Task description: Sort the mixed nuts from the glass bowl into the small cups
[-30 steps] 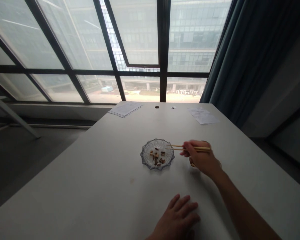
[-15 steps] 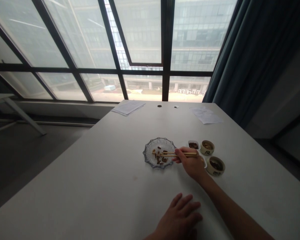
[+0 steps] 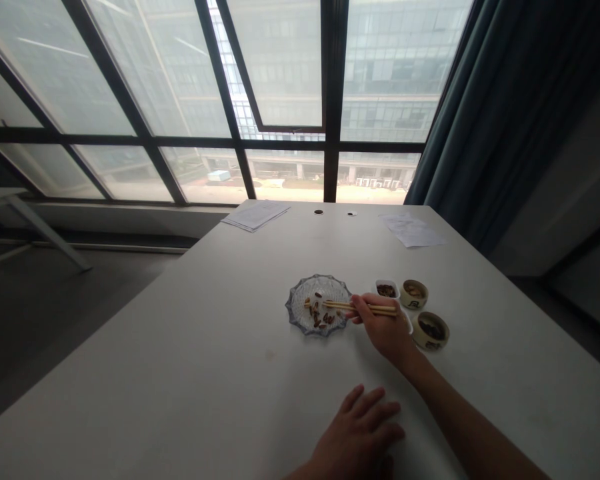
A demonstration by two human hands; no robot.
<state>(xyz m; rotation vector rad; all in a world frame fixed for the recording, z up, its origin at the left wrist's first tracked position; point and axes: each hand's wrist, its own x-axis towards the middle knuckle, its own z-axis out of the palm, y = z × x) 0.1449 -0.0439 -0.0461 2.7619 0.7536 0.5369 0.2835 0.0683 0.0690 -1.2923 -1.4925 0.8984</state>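
A pair of wooden chopsticks (image 3: 337, 305) is in my right hand (image 3: 381, 327), their tips over the glass plate (image 3: 295, 319) with the scalloped rim. Several small brown pieces (image 3: 317, 320), perhaps seeds or dates, lie scattered on the plate. Whether the tips pinch a piece is too small to tell. My left hand (image 3: 359, 427) rests on the table near me, fingers spread, holding nothing. Just beyond my right hand stand a white dish (image 3: 387, 289) of dark brown bits and another white dish (image 3: 407, 323), mostly hidden by the hand.
Two pale round bowls, a farther one (image 3: 414, 294) and a nearer one (image 3: 431, 331), stand to the right with contents inside. Sheets of paper lie at the far left (image 3: 256, 215) and far right (image 3: 413, 231) of the white table (image 3: 190, 347). A dark curtain (image 3: 473, 127) hangs at right.
The chopstick tips have shifted slightly to the right and up over the plate, and the sticks look closer together. My left hand has stayed in place.
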